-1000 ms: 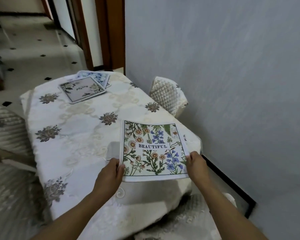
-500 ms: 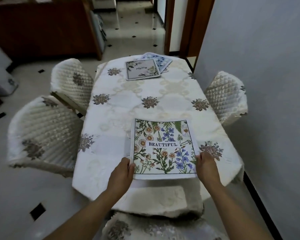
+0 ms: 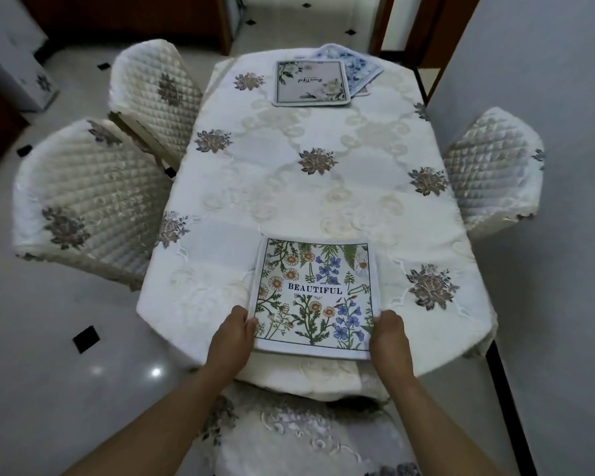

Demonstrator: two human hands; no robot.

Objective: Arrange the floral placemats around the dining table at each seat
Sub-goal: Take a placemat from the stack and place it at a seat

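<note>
left hand (image 3: 229,338) pinching "BEAUTIFUL" placemat (image 3: 315,297) at near-left corner | right hand (image 3: 390,338) pinching near-right corner | flat on dining table (image 3: 323,201) near edge | grey-floral placemat (image 3: 311,83) overlapping blue-floral placemat (image 3: 358,68) at far end

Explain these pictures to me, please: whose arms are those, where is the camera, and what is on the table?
There is no machine here: a person works with two bare hands. The camera sits on the person's head and looks forward and down, so the arms reach in from the bottom of the picture. The left hand and the right hand each grip a near corner of a floral placemat printed with the word BEAUTIFUL. It is at the near end of the dining table, which wears a white embroidered cloth. Whether the mat already rests flat I cannot tell for sure. At the far end lie more mats: a grey placemat overlapping a blue placemat. Quilted chairs stand around the table.
</note>
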